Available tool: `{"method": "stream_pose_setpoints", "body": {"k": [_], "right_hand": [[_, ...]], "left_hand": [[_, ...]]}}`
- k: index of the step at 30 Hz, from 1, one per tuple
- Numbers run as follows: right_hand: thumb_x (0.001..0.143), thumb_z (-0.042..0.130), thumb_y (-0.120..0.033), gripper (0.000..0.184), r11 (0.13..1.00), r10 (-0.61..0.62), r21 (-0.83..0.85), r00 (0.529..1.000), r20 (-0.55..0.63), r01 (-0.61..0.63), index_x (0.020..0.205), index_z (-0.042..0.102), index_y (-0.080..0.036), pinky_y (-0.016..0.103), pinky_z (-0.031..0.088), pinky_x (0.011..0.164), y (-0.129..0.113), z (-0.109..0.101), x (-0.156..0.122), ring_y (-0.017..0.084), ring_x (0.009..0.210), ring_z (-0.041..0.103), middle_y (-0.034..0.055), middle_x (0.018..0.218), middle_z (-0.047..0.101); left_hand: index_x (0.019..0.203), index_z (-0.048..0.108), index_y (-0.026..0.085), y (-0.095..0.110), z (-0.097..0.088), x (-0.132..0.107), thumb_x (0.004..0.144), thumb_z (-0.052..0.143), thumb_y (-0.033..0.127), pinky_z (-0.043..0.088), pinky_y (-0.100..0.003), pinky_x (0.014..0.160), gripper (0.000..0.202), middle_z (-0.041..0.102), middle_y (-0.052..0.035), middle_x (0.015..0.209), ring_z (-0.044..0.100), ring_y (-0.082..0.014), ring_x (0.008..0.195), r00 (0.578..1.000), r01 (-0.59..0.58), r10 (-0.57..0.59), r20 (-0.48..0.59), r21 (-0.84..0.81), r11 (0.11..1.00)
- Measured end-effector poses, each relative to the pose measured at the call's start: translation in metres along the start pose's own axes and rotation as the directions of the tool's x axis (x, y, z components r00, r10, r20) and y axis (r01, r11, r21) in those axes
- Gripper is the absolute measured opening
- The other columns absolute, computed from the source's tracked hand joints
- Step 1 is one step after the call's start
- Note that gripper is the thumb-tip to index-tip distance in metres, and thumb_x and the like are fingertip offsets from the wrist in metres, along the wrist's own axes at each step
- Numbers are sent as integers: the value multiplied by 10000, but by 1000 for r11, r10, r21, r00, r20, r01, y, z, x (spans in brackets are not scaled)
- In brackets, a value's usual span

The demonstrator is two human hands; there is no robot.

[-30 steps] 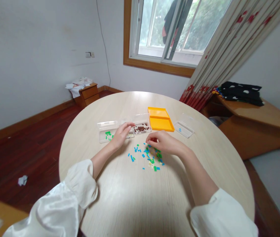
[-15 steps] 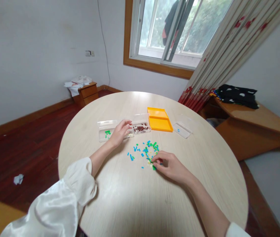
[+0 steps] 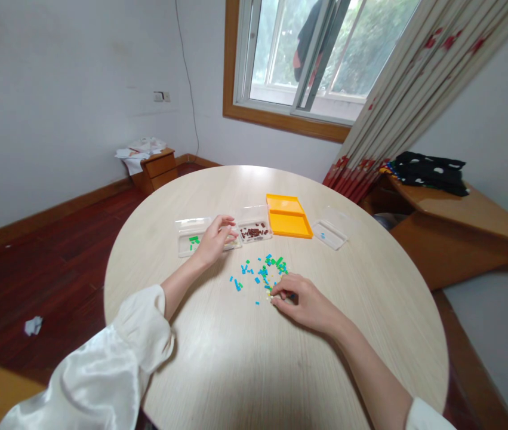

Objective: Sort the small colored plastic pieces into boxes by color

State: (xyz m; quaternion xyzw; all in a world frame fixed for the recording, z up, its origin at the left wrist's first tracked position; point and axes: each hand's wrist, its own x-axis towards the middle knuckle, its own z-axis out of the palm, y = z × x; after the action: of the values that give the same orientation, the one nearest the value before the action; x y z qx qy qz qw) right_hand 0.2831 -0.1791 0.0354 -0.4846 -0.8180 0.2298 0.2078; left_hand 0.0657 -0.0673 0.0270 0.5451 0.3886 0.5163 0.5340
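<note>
On table (image 3: 245, 364), right hand (image 3: 304, 302) touching bricks (image 3: 258, 276)

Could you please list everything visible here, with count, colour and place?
table: one, pale wood, centre.
loose pieces: many, blue, green, yellow, mid-table.
orange tray: one, orange, far side.
brown-piece box: one, clear, left of tray.
blue-piece box: one, clear, right of tray.
green-piece box: one, clear, farthest left.
window: one, wood-framed, far wall.
curtain: one, cream and red, right.
cabinet: one, brown, left corner.
cloth: one, black, on desk, right.
paper scrap: one, white, floor left.
left hand: one, at green-piece box.
right hand: one, touching loose pieces.
</note>
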Motion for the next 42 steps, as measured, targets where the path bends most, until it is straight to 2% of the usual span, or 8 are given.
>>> {"method": "stream_pose_setpoints", "body": {"k": [9, 21, 25, 27, 29, 32, 36, 42], "right_hand": [[747, 505, -66, 162, 1000, 11, -15, 1000, 28, -11, 679, 606, -173, 256, 391, 687, -2, -1, 0, 129, 681, 510, 4, 669, 568], [779, 578, -185, 72, 999, 30, -29, 999, 43, -29, 750, 642, -167, 277, 400, 697, -3, 0, -1, 138, 692, 511, 19, 693, 585], [795, 541, -158, 115, 1000, 13, -8, 999, 29, -12, 731, 635, -168, 266, 397, 681, -3, 0, -1, 133, 682, 509, 18, 680, 581], [817, 510, -161, 153, 1000, 7, 14, 1000, 6, -7, 718, 627, -166, 260, 397, 666, -2, 0, 0, 127, 663, 503, 16, 663, 576], [832, 491, -168, 172, 999, 13, 33, 1000, -20, -13, 719, 621, -163, 255, 397, 656, -2, -1, 1, 123, 656, 502, 19, 669, 582], [829, 485, -158, 165, 999, 32, 40, 999, -42, -30, 728, 616, -161, 248, 395, 647, -1, -2, 1, 122, 666, 504, 22, 691, 593], [781, 495, -109, 146, 999, 24, 26, 1000, -16, -23, 729, 620, -163, 239, 383, 634, 0, -5, -1, 119, 654, 493, 9, 671, 570], [717, 543, -97, 118, 1000, 28, -4, 999, 33, -28, 723, 630, -177, 246, 381, 656, -3, -5, -3, 126, 663, 497, -6, 658, 547]], "left_hand": [[892, 474, 174, -1, 1, 4, 765, 459, 217, 472, -238, 533, 135, 532, 18, 792, 500, -62, 524, 998, -39, 39, -42, 7, 999], [887, 508, 183, 1, -1, 3, 756, 486, 263, 444, -329, 811, 155, 597, 14, 717, 591, -150, 762, 989, -127, 137, -49, 164, 978], [859, 528, 182, 4, 0, -1, 750, 507, 271, 438, -305, 768, 143, 589, 2, 742, 567, -150, 751, 977, -200, 212, -21, 261, 945], [826, 558, 176, 7, 3, -6, 755, 524, 255, 429, -287, 726, 112, 593, -12, 769, 548, -144, 729, 963, -270, 255, 90, 362, 892], [779, 594, 169, 9, 8, -14, 774, 532, 235, 415, -277, 700, 90, 601, -23, 769, 533, -141, 716, 918, -376, 263, 296, 449, 811], [740, 635, 161, 11, 20, -29, 800, 548, 214, 398, -273, 708, 118, 607, -31, 757, 537, -144, 734, 767, -540, 182, 616, 466, 701], [792, 667, 163, 11, 35, -45, 802, 599, 214, 381, -278, 762, 86, 628, -37, 806, 555, -150, 791, 613, -641, 69, 787, 445, 625], [777, 655, 158, 9, 41, -50, 784, 634, 256, 375, -279, 750, 100, 627, -41, 795, 561, -163, 793, 591, -677, 24, 806, 480, 558]]}}
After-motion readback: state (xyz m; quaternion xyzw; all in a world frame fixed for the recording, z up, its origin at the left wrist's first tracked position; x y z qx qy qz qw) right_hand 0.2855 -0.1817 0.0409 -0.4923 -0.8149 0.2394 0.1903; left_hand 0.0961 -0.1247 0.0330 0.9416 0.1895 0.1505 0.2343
